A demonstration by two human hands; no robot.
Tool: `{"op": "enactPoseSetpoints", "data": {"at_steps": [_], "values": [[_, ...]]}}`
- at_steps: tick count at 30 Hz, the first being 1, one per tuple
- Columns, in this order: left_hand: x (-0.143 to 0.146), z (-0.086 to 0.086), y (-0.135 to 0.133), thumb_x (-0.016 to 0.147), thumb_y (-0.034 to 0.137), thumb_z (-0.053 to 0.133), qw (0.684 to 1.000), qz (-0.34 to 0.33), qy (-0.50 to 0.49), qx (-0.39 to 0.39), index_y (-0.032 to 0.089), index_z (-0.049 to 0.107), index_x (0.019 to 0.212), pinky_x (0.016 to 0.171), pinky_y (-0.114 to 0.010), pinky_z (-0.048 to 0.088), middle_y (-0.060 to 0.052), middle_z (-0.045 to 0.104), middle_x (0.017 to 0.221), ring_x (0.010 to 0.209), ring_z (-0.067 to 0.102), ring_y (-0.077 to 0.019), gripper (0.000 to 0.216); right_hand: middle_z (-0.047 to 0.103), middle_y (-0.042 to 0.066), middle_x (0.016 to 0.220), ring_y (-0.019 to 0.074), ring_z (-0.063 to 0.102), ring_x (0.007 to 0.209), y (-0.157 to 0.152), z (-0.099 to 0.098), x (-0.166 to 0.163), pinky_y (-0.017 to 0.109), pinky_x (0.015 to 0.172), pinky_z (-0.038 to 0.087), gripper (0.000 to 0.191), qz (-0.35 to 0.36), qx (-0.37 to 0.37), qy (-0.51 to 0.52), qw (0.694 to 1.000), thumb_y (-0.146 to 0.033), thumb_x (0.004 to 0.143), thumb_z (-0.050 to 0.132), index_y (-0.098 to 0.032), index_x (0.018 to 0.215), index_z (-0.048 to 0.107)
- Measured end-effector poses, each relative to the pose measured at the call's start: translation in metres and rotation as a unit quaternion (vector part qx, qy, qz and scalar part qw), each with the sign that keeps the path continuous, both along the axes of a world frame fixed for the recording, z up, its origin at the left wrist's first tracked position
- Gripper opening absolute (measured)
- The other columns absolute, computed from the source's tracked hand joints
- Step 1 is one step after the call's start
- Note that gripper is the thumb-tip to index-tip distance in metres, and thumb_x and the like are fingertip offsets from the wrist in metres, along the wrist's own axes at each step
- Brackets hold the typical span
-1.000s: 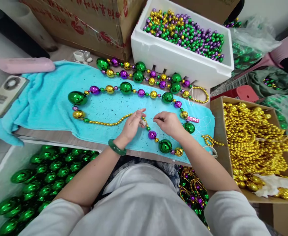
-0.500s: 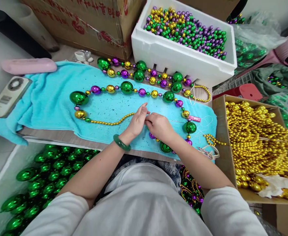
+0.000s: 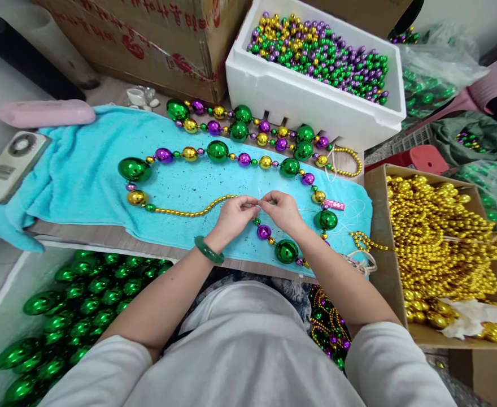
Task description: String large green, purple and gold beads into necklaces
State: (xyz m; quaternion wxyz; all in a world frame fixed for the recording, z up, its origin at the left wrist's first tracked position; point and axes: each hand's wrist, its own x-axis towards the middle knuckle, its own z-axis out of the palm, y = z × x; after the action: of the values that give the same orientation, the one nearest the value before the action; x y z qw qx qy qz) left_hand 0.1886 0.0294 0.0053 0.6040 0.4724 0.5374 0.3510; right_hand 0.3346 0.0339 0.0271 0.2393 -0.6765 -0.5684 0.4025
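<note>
In the head view, taking the meeting fingertips as the clock's centre, the left hand (image 3: pixel 238 213) is lying towards 8 o'clock and the right hand (image 3: pixel 283 210) towards 4. Both are pinching narrowly, apparently on a thin white thread (image 3: pixel 259 194) that is poking up at 12; exactly what is sitting between the tips is too small to tell.

The large necklace of glossy green, purple and gold plastic-looking beads (image 3: pixel 218 151) is lying looped on the turquoise terry towel (image 3: pixel 83 169), its biggest green bead between 9 and 10. Its run of small gold round beads (image 3: pixel 184 212) is reaching the left hand from 9 o'clock, while a purple bead (image 3: pixel 264 232) is resting near 6.

Fine thread looks easy to lose: a loosening pinch could let it slip, and a hard pull could snap it. Loose white thread coils (image 3: pixel 352 217) are lying at 3, beside a flat pink printed strip (image 3: pixel 334 204), and could be snagging there. A sleeve or forearm brushing the loop could be dragging the beads out of line.
</note>
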Motion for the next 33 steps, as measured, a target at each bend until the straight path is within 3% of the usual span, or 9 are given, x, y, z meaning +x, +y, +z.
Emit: {"op": "enactPoseSetpoints", "data": {"at_steps": [5, 12, 17, 27, 33], "values": [[0.0, -0.002, 0.002, 0.071, 0.027, 0.065, 0.995, 0.012, 0.087, 0.045, 0.017, 0.071, 0.073, 0.058, -0.028, 0.045, 0.001, 0.062, 0.056, 0.055, 0.057, -0.0142, 0.012, 0.063, 0.001, 0.068, 0.0139, 0.05, 0.063, -0.001, 0.015, 0.011, 0.027, 0.062, 0.035, 0.007, 0.028, 0.033, -0.073, 0.996, -0.022, 0.078, 0.061, -0.018, 0.074, 0.066], [0.004, -0.001, 0.001, 0.074, 0.032, 0.064, 0.992, -0.012, 0.1, 0.076, 0.018, 0.074, 0.076, 0.057, -0.028, 0.042, 0.0, 0.066, 0.061, 0.057, 0.056, -0.0144, 0.017, 0.065, 0.008, 0.091, 0.018, 0.055, 0.078, 0.004, 0.052, 0.015, 0.03, 0.066, 0.035, 0.017, 0.216, 0.065, -0.217, 0.95, -0.015, 0.083, 0.053, -0.017, 0.084, 0.07], [0.008, -0.002, 0.002, 0.073, 0.032, 0.063, 0.989, -0.013, 0.111, 0.092, 0.017, 0.075, 0.077, 0.058, -0.028, 0.04, -0.001, 0.066, 0.062, 0.058, 0.054, -0.0146, 0.02, 0.064, 0.011, 0.095, 0.02, 0.055, 0.078, 0.018, 0.061, 0.007, 0.031, 0.063, 0.033, 0.018, 0.281, 0.027, -0.29, 0.915, -0.015, 0.082, 0.055, -0.017, 0.084, 0.073], [0.005, 0.004, 0.003, 0.065, 0.039, 0.07, 1.0, -0.014, 0.014, 0.004, 0.015, 0.071, 0.069, 0.051, -0.026, 0.033, 0.002, 0.054, 0.05, 0.049, 0.043, -0.0104, 0.024, 0.069, 0.009, 0.091, 0.0196, 0.059, 0.082, 0.041, 0.061, -0.005, 0.029, 0.065, 0.037, 0.019, 0.298, -0.037, -0.287, 0.91, -0.014, 0.076, 0.06, -0.016, 0.087, 0.075], [0.004, 0.004, 0.005, 0.064, 0.037, 0.073, 0.999, 0.018, -0.017, -0.037, 0.015, 0.069, 0.066, 0.05, -0.026, 0.033, 0.001, 0.056, 0.053, 0.049, 0.045, -0.01, 0.023, 0.063, 0.01, 0.112, 0.0172, 0.057, 0.086, 0.043, 0.053, 0.016, 0.03, 0.077, 0.041, 0.026, 0.23, 0.036, -0.23, 0.945, -0.012, 0.077, 0.06, -0.014, 0.1, 0.072]]}}
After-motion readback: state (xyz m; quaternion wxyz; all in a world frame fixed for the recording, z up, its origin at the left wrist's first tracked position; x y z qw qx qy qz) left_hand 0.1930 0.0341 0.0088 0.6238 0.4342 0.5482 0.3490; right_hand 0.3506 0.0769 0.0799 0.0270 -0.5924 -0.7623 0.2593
